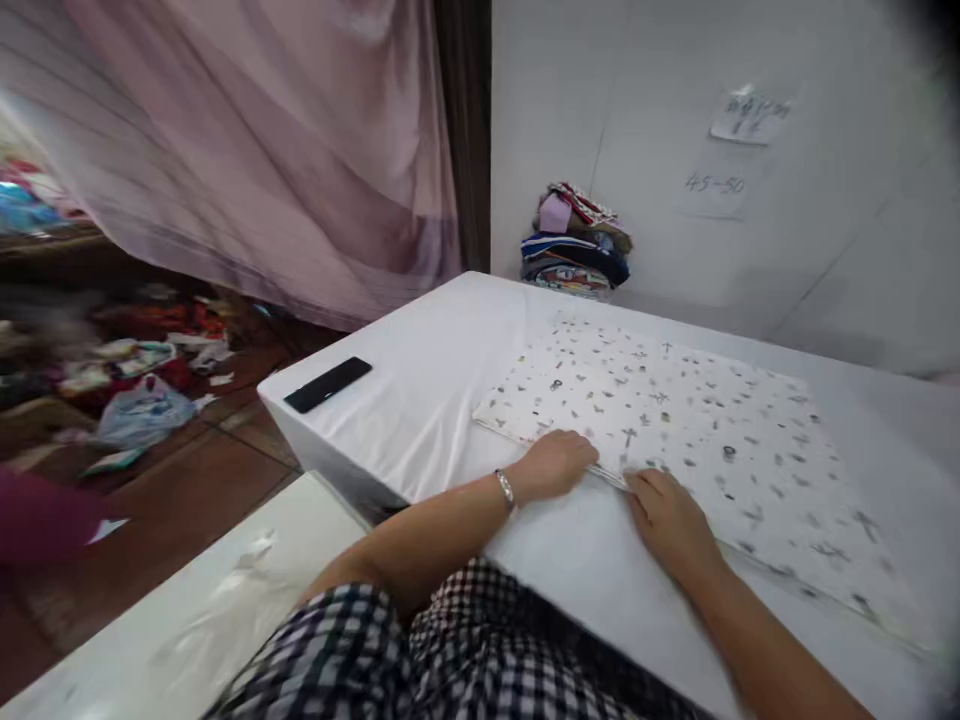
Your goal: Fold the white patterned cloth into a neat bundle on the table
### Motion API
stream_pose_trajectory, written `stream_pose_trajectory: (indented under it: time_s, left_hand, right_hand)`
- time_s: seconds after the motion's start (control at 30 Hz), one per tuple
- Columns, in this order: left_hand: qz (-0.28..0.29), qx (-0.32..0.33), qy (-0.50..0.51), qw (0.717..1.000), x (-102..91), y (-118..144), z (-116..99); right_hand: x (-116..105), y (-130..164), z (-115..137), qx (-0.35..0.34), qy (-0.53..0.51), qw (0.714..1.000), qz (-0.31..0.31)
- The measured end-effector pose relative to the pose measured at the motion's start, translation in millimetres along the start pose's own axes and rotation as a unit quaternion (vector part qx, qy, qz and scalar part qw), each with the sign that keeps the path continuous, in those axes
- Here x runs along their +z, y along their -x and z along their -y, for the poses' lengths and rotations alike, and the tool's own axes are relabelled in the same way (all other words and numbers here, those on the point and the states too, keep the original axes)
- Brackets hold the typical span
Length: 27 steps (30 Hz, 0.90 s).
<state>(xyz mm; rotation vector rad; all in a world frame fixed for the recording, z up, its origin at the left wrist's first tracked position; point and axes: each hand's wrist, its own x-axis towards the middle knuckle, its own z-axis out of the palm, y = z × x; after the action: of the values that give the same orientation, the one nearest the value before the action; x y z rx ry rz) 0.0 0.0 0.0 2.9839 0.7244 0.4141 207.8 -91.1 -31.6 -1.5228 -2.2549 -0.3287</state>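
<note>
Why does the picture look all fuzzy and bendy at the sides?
In the head view, the curtain and the clutter on the floor are smeared by motion blur; the left hand and right hand on the printed cloth are a bit soft; the table edges bow from the wide lens; the right corners go dark.

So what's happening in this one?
A person in a checked garment has both hands on the near edge of a white patterned fabric lying flat on a white-covered table. The left hand and right hand sit close together. A black phone-like object lies near the table's corner.
</note>
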Motion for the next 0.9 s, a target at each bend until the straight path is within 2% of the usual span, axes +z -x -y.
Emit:
stream_pose_trajectory:
  time_s: [0.17, 0.33, 0.47, 0.63, 0.9]
  left_hand:
    - [-0.012, -0.101, -0.026, 0.994, -12.6, 28.7, 29.7]
    - [-0.084, -0.196, -0.02, 0.977, -27.2, 64.1, 66.9]
    - [-0.124, -0.263, 0.039, 0.956, -36.0, 89.2, 86.4]
    - [-0.141, -0.301, 0.098, 0.938, -36.1, 100.8, 92.0]
    - [-0.153, -0.346, 0.115, 0.918, -36.1, 94.0, 86.7]
  right_hand:
    - [-0.9, 3.3, 0.4, -0.004, 0.002, 1.0, -0.014]
    - [-3.6, 1.7, 3.6, 0.01, 0.008, 1.0, -0.019]
    - [-3.9, 0.3, 3.8, 0.02, 0.007, 1.0, 0.0]
    - [-3.9, 0.0, 3.0, 0.027, -0.003, 1.0, 0.008]
    - [-4.5, -0.7, 3.7, 0.035, -0.017, 0.999, 0.006]
